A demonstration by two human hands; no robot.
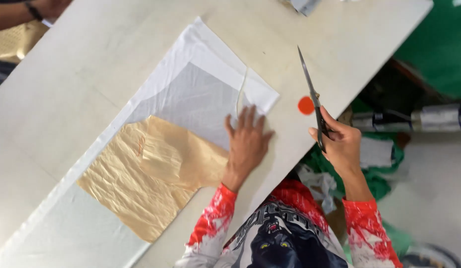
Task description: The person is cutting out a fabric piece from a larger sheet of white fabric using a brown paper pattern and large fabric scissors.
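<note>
Head view, nearest: person's torso at bottom edge, red-and-white long sleeves, dark animal print on chest.
Left hand: left hand [247, 140] lies flat, fingers spread, palm down on white fabric [200, 94], holding nothing, just pinning the cloth near its corner.
Right hand: right hand [339, 144] closed round the handles of the scissors [312, 97], off the counter's near edge, raised above it.
Scissors: blades together or nearly so, tip pointing away from the person and a bit left; long axis runs roughly parallel w/ the counter edge.
Key relation: fabric corner lies left of the scissors, between blade and left hand; a cut slit [242, 89] shows in the cloth just beyond the left fingertips. Right hand nearer the blade work, left hand nearer the cloth.
Pattern: tan paper pattern [151, 173], crumpled, lies on the fabric, touching the left wrist side, stretching toward the lower left.
Fabric: long white strip running diagonally across the counter [81, 64], lower left to upper middle; a greyer layer shows through in the mid part.
Orange dot: round orange spot [306, 105] on bare counter, just beside the scissors.
Edges/room: bare counter between fabric corner and near edge; much open surface beyond the cloth, upper left.
Far: another person's arm [22, 12] at top left corner; scrap of cloth [305, 5] at top edge. Green cloth and rolls below counter level at right.
</note>
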